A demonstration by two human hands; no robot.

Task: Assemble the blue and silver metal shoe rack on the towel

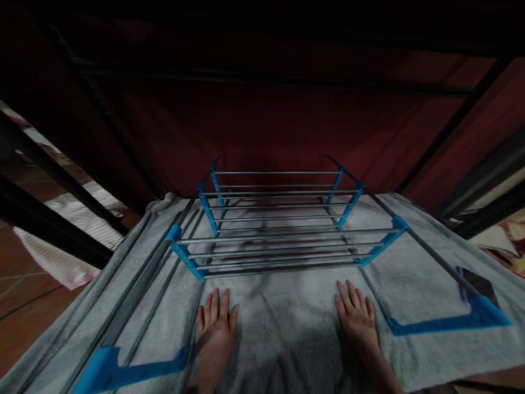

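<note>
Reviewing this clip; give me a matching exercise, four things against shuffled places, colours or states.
1. Rack brackets
2. Left hand
3. Phone
4. Striped cloth

A. Past the left edge of the grey blanket
B. On the blanket, at the right
C. Blue
D. Back up, holding nothing

Pairs: 1-C; 2-D; 3-B; 4-A

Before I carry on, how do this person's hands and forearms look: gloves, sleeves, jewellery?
The left hand and right hand are both bare, with no gloves. No sleeve, watch or bracelet shows on the visible parts of the wrists and forearms. I see no rings, though the dim picture hides fine detail.
</note>
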